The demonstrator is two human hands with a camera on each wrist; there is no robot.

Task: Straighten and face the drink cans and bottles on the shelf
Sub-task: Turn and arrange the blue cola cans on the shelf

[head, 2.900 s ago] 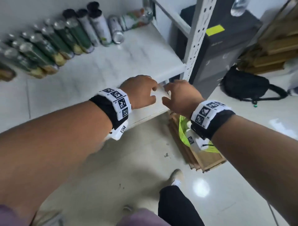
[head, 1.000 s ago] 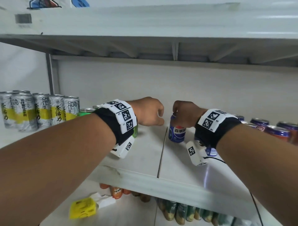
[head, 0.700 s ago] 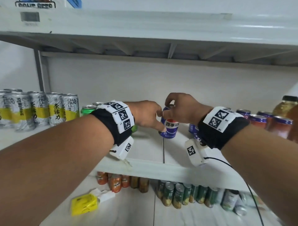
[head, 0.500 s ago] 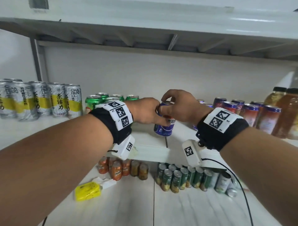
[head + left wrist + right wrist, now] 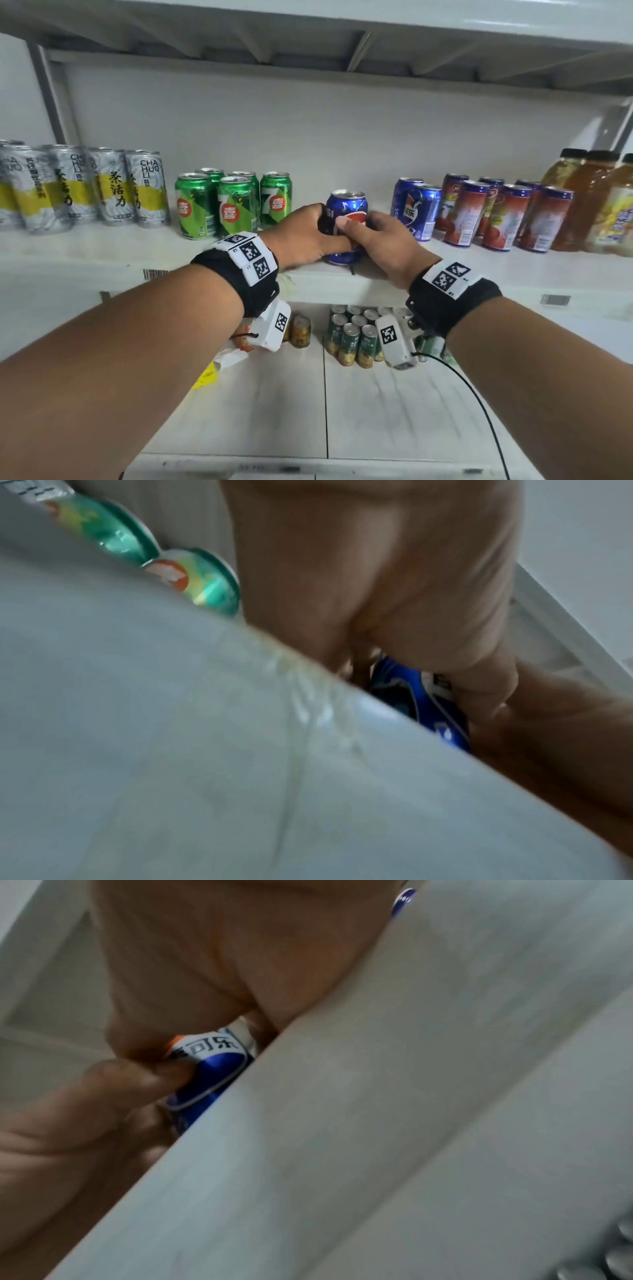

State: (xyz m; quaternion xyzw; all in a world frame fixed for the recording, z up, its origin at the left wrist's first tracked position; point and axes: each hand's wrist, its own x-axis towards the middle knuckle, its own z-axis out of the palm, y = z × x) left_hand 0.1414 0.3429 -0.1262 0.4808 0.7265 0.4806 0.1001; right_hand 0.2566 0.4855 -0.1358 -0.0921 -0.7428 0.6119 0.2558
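- blue cola can (image 5: 346, 219) stands upright near the front edge of the middle shelf (image 5: 102, 250), in the gap between the green cans (image 5: 236, 205) and the other blue cans (image 5: 416, 210)
- handling, my read: thin aluminium wall, rigid enough if full, dents if squeezed hard; smooth printed side is probably slick, so grip comes from wrap, not pressure (can't tell full or empty from the frames)
- best hold: mid-body, fingers on opposite sides, leaving the logo panel visible so facing can be checked; rotate about its own axis with the base on the shelf rather than lifting
- left hand (image 5: 301, 236): fingers curled round the can's left side, grasping it; left wrist view shows the thumb side pressed against the blue wall
- right hand (image 5: 383, 246): wrapped on the right side, thumb (image 5: 137, 1080) laid across the front, right on the label
- both hands meet in front of the can and cover most of the lower label
- neighbours are near but not touching the can; a wide swing risks nudging the green cans
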